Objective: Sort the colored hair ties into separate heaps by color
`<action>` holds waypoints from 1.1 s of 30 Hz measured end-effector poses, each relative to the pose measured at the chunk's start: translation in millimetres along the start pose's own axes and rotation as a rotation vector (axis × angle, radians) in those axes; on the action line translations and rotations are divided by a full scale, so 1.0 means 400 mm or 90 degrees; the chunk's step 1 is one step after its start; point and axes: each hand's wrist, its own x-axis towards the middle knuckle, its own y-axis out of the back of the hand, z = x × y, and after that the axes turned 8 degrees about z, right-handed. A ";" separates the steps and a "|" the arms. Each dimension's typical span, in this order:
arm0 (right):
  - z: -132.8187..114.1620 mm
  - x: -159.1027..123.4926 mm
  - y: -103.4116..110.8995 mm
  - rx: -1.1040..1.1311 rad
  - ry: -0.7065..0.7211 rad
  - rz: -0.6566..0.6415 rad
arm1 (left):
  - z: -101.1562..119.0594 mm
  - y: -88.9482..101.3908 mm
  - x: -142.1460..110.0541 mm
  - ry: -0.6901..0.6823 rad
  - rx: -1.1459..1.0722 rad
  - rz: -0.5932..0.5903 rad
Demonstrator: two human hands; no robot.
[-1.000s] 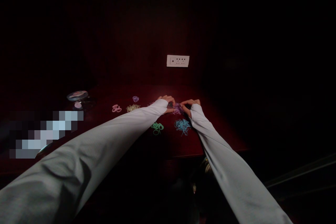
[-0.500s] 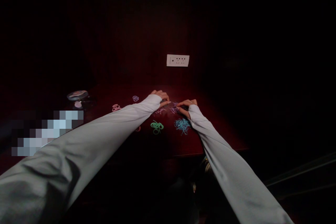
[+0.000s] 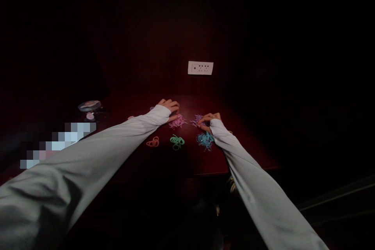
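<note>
Several small piles of thin elastic bands lie on the dark red table (image 3: 187, 160). My left hand (image 3: 170, 108) is over the edge of the pink bands (image 3: 177, 122), its fingers curled down toward the thumb; whatever is between them is hidden. At the purple bands (image 3: 197, 118), my right hand (image 3: 210, 119) has thumb and index finger pinched at the right side of the pile. Just below its wrist lies a tangle of blue bands (image 3: 205, 140). Green bands (image 3: 177, 140) and orange-red bands (image 3: 152, 141) sit nearer the front edge.
A round clear container (image 3: 89, 106) stands at the table's left, with a small pale round item (image 3: 90, 116) beside it. A pixelated bright patch (image 3: 67, 138) covers something on the left. The back wall carries a white socket (image 3: 200, 68). Beyond the front edge it is dark.
My left hand has moved left, away from the purple bands, uncovering the pink pile. The orange-red bands show more fully. My right hand stays at the purple pile.
</note>
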 end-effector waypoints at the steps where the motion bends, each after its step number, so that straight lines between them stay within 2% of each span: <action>1: -0.001 0.001 0.003 -0.001 0.000 -0.001 | 0.003 0.000 0.000 -0.001 -0.004 0.006; 6: -0.008 0.001 0.014 0.000 0.014 0.001 | 0.037 0.004 0.012 -0.005 -0.025 0.016; 14: -0.029 0.007 0.010 0.019 0.017 0.026 | 0.118 -0.007 0.044 -0.050 -0.039 -0.022; 20: -0.049 0.013 0.014 0.021 0.017 0.030 | 0.147 -0.004 0.051 -0.098 -0.046 -0.034; 24: -0.050 0.010 0.016 0.019 0.020 0.027 | 0.125 -0.001 0.054 -0.098 -0.035 -0.037; 33: -0.035 -0.011 0.001 -0.015 0.036 -0.023 | -0.004 0.008 0.002 -0.067 0.042 -0.025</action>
